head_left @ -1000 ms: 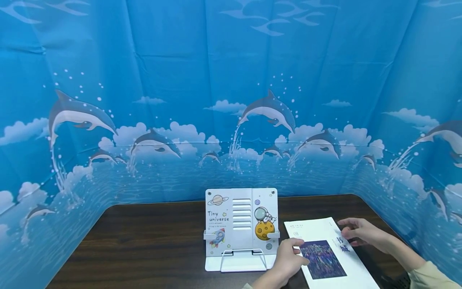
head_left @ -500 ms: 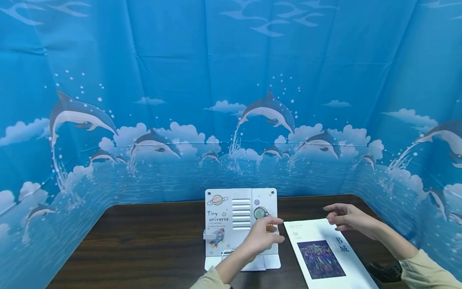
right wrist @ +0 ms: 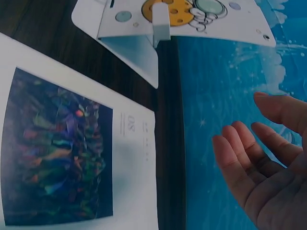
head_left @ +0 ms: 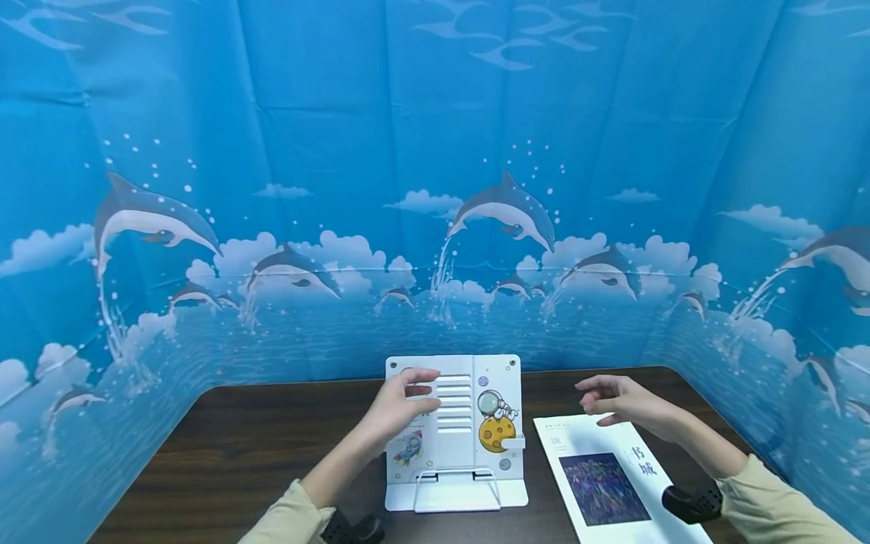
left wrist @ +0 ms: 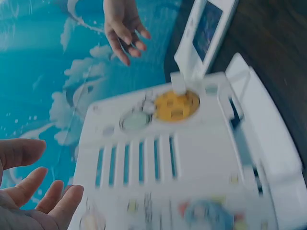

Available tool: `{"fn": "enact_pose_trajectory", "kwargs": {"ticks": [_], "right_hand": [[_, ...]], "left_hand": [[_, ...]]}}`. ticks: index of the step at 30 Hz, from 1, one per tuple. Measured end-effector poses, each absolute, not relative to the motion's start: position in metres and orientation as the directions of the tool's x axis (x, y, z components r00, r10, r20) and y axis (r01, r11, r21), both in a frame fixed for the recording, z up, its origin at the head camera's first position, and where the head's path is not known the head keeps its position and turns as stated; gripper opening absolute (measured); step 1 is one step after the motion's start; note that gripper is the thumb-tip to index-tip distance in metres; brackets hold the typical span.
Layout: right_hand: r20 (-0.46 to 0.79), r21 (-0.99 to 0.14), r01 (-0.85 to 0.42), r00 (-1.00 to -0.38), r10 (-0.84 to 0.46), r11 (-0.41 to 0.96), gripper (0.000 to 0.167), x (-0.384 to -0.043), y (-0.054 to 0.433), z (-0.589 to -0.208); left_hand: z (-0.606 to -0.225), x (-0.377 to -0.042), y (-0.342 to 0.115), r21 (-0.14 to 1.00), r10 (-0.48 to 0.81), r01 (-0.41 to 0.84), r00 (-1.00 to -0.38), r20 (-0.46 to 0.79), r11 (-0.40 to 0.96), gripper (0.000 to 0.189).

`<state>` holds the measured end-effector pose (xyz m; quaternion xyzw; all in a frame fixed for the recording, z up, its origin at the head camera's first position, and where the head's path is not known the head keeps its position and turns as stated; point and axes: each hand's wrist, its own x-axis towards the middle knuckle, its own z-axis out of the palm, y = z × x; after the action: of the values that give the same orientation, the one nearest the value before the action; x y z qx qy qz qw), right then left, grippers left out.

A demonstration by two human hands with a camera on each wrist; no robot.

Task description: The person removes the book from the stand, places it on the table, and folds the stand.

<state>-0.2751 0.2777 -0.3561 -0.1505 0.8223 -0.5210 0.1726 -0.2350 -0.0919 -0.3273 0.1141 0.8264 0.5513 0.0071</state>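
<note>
A white book stand (head_left: 454, 446) with space cartoons, slots and two page clips stands upright on the dark table. My left hand (head_left: 401, 404) hovers in front of its left half, fingers loosely bent and nothing in them; the left wrist view shows the stand's slotted panel (left wrist: 139, 158) beside those fingers. To the right lies a white magazine (head_left: 564, 499) with a dark, colourful picture on its cover. Above its top edge my right hand (head_left: 628, 404) is held with relaxed fingers, empty. The right wrist view has the magazine (right wrist: 134, 191) flat and the hand apart from it.
The dark wooden table (head_left: 272, 446) extends left of the stand. A blue dolphin-print curtain (head_left: 326, 189) hangs behind and along both sides. Black wrist cameras (head_left: 692, 502) sit at the sleeves.
My left hand has left the magazine and moved left across the stand. The right hand has shifted left and up, off the magazine's right edge. Stand and magazine have stayed put.
</note>
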Motion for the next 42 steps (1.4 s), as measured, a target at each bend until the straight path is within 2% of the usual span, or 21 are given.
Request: {"fn": "enact_pose_trajectory", "kwargs": {"ticks": [9,18,23,30,35,42], "right_hand": [[-0.099,-0.911,-0.091,-0.898,-0.428,0.402,0.053,-0.279,0.243,-0.355],[-0.069,-0.917,-0.109,-0.905,-0.420,0.385,0.046,-0.281,0.209,-0.366],[-0.063,-0.917,-0.086,-0.933,-0.354,0.390,0.044,-0.281,0.195,-0.376],[-0.003,-0.924,-0.110,-0.955,-0.296,0.367,0.031,-0.282,0.184,-0.389],[0.057,-0.935,-0.144,-0.963,-0.263,0.325,0.025,-0.284,0.180,-0.394],[0.076,-0.947,-0.137,-0.975,-0.210,0.290,0.019,-0.284,0.176,-0.400]], "left_hand": [[-0.329,-0.238,-0.140,0.901,0.052,0.139,-0.990,0.129,0.412,0.040],[-0.363,-0.250,-0.164,0.888,-0.008,0.103,-0.993,0.118,0.447,0.046],[-0.384,-0.256,-0.165,0.891,-0.013,0.094,-0.994,0.112,0.443,0.045],[-0.404,-0.260,-0.157,0.916,-0.001,0.141,-0.988,0.152,0.375,0.037],[-0.412,-0.262,-0.150,0.919,-0.003,0.172,-0.983,0.185,0.354,0.034],[-0.414,-0.264,-0.144,0.921,-0.017,0.194,-0.977,0.212,0.338,0.029]]}}
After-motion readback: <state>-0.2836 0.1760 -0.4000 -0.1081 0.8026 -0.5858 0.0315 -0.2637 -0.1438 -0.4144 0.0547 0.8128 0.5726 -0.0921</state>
